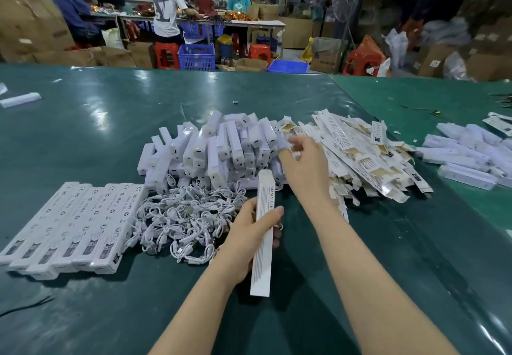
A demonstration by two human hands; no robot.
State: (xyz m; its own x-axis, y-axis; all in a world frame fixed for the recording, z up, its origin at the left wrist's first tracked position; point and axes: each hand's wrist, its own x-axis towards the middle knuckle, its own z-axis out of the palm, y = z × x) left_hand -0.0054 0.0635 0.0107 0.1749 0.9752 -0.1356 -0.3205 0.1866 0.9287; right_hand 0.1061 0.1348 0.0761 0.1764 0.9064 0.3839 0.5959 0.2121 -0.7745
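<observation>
White printed box (263, 232), dark green table (83, 122).

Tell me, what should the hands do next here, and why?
Probably the right hand should pinch one white light bar from the heap: its fingers are at that heap, while the left hand grips a long carton, seemingly waiting to be filled.

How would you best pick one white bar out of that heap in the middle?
Pinch its raised end across the narrow sides, coming from above on the right, where the right hand reaches. The white bars lean end-up and packed together, so only their tops are free.
</observation>
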